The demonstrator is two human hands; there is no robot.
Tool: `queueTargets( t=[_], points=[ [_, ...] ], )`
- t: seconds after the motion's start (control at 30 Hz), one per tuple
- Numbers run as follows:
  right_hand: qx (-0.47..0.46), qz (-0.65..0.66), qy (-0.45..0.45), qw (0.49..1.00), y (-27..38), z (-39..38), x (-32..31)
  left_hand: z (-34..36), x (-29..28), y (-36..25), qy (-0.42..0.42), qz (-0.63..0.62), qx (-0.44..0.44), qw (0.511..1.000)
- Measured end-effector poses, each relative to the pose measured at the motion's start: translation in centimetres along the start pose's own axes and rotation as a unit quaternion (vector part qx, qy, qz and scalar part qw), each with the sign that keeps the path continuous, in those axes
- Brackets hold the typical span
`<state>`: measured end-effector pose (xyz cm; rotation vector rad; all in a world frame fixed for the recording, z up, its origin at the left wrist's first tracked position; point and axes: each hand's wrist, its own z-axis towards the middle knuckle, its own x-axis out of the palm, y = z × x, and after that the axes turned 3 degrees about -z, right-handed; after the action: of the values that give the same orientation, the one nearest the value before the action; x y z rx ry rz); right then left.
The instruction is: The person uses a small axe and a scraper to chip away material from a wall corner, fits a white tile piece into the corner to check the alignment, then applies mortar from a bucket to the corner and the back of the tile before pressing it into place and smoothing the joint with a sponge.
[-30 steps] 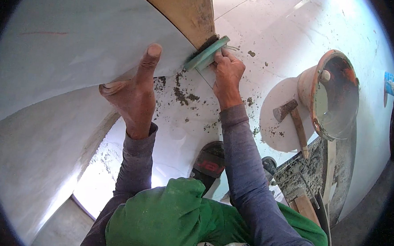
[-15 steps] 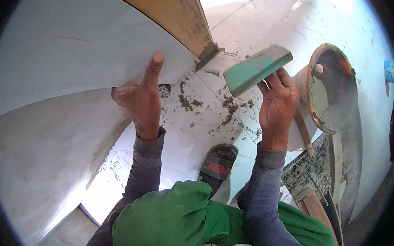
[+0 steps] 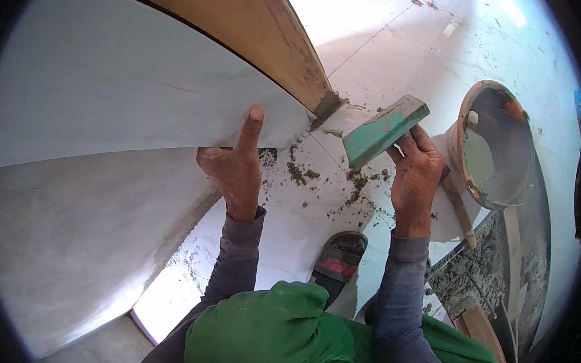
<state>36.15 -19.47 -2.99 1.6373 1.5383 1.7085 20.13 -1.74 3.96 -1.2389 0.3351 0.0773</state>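
My left hand (image 3: pixel 235 172) grips the lower edge of a large white tile (image 3: pixel 124 100), near its right corner. The thumb points up along the tile's face, and the other fingers are curled and partly hidden at the edge. In my right hand (image 3: pixel 416 181) is a green block (image 3: pixel 386 132) with a worn, greyish side, held at its right end and raised above the floor, tilted. It is apart from the tile. A wooden handle (image 3: pixel 458 210) lies just right of my right wrist, its upper end close to the bucket.
An orange-rimmed bucket (image 3: pixel 461 151) with greyish liquid stands at the right. Mortar crumbs (image 3: pixel 356 182) litter the pale floor tiles. Grey mortar (image 3: pixel 466 279) and wooden pieces (image 3: pixel 483 336) lie lower right. A brown wooden panel (image 3: pixel 246 21) rises behind the white tile; a grey surface (image 3: pixel 91 230) lies below.
The whole view has shifted, so most things appear farther right and lower. The green block sits slightly closer to my right wrist; both hands keep their grips.
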Motion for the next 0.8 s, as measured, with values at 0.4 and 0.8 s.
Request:
queueTargets(
  t=[0.4, 0.8],
  points=[
    [0.119, -0.053, -0.018, 0.991, -6.6, -0.4, -1.0, 0.5, 0.1, 1.0, -0.001, 0.010, 0.014, 1.000],
    [0.157, -0.120, -0.035, 0.980, -14.6, 5.2, 1.8, 1.0, 0.0, 2.2, 0.022, -0.016, 0.054, 0.998]
  ],
)
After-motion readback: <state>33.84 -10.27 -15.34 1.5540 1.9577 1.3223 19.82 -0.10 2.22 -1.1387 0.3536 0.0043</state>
